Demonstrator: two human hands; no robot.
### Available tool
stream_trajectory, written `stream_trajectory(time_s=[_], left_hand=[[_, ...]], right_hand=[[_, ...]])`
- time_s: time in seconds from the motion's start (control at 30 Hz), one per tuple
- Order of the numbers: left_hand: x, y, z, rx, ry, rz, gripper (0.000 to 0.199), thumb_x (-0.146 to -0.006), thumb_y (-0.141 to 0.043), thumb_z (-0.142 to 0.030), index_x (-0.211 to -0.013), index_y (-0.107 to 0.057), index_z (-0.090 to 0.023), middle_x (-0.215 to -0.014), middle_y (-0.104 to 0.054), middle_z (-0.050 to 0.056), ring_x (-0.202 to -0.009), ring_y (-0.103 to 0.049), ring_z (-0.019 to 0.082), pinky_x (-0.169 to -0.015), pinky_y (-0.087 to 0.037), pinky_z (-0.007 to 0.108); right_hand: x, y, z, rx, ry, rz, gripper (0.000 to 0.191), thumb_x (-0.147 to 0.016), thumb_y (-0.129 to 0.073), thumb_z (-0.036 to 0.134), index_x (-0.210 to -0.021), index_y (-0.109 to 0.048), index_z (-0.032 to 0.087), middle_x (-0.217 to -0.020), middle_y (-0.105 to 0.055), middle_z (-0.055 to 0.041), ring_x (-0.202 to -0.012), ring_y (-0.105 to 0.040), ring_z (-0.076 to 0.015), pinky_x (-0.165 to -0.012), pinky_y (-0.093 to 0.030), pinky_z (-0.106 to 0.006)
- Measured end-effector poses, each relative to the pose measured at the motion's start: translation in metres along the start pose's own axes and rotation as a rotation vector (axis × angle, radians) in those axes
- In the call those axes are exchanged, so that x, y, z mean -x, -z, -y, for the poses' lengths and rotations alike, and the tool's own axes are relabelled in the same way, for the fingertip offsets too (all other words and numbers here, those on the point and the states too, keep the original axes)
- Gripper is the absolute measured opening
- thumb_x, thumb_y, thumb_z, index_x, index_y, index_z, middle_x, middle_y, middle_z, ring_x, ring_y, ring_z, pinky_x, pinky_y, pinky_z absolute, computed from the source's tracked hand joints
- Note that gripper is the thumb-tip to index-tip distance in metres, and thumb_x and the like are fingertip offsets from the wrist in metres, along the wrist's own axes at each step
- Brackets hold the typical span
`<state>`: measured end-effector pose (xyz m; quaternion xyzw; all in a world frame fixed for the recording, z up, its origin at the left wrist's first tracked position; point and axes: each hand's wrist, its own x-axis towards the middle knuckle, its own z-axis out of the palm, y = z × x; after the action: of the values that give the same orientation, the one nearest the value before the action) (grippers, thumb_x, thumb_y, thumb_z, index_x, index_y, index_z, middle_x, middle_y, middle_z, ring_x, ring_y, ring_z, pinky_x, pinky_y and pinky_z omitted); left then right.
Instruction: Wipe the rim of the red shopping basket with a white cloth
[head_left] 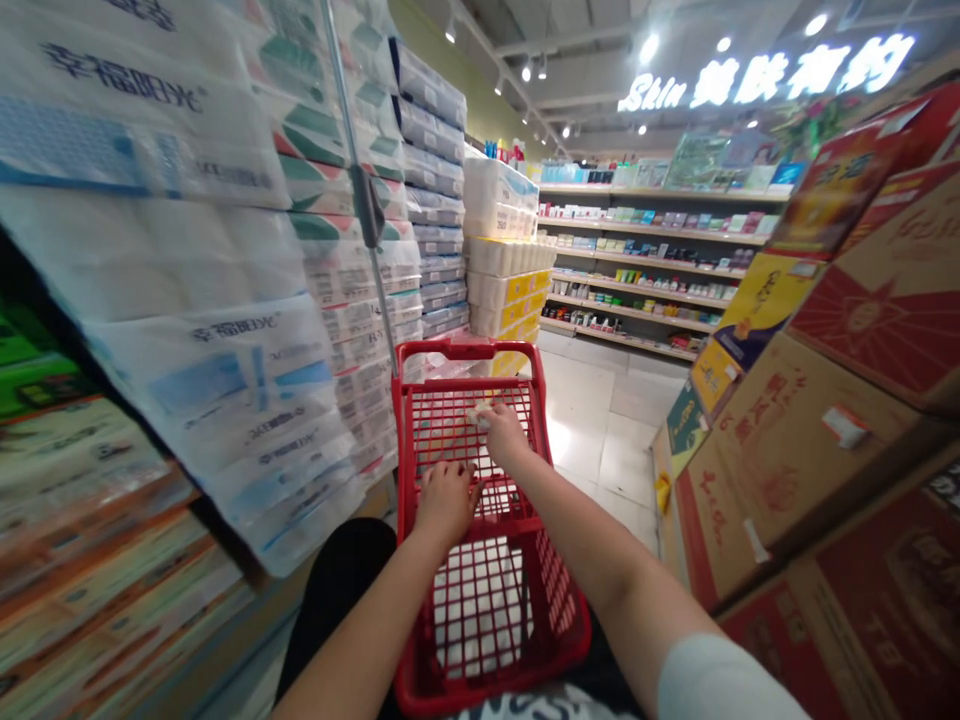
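Observation:
A red plastic shopping basket (487,529) with grid walls stands right in front of me, its handle bar (469,349) at the far end. My right hand (504,438) reaches over the grid panel and is closed on a crumpled whitish cloth or tissue (480,413), pressed close to the grid. Lower and to the left, my left hand (448,500) rests on the grid, its fingers bent loosely apart and holding nothing. White floor tiles show through the basket's bottom grid.
Packs of toilet paper (225,350) are stacked high on the left, beside a metal pole (352,130). Cardboard cartons (787,430) line the right side. Beyond the tiled aisle (600,420) stand shelves (652,260) of small goods under a lit sign.

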<state>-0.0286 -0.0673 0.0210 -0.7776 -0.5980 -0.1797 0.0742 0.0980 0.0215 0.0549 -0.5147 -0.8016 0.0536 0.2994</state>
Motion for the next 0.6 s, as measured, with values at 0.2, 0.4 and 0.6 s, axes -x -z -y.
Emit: stream_trajectory(time_s=[0.2, 0.4, 0.6], left_hand=[[0.000, -0.001, -0.001, -0.017, -0.010, -0.009, 0.043, -0.093, -0.035, -0.044, -0.117, -0.060, -0.019, -0.106, -0.060, 0.011, -0.100, -0.046, 0.027, -0.087, -0.032, 0.042], [-0.001, -0.004, -0.001, -0.022, -0.008, -0.027, 0.040, -0.092, -0.036, -0.043, -0.115, -0.060, -0.020, -0.105, -0.061, 0.010, -0.099, -0.046, 0.027, -0.087, -0.032, 0.042], [-0.002, -0.003, 0.000, -0.021, 0.005, -0.019, 0.040, -0.093, -0.036, -0.042, -0.118, -0.059, -0.022, -0.108, -0.061, 0.009, -0.101, -0.047, 0.026, -0.089, -0.032, 0.041]], right_hand=[[0.011, 0.015, -0.005, 0.013, 0.051, 0.103, 0.044, -0.073, -0.056, 0.003, -0.108, -0.067, 0.027, -0.111, -0.059, -0.0017, -0.100, -0.053, -0.0163, -0.085, -0.041, -0.024], [0.025, 0.026, -0.004, 0.120, -0.087, 0.098, 0.040, -0.075, -0.059, 0.011, -0.111, -0.064, 0.027, -0.113, -0.056, -0.0049, -0.099, -0.053, -0.0211, -0.084, -0.040, -0.030], [0.031, 0.024, -0.002, 0.141, -0.175, -0.024, 0.033, -0.082, -0.053, 0.013, -0.111, -0.063, 0.025, -0.106, -0.056, -0.0055, -0.099, -0.051, -0.0193, -0.082, -0.040, -0.027]])
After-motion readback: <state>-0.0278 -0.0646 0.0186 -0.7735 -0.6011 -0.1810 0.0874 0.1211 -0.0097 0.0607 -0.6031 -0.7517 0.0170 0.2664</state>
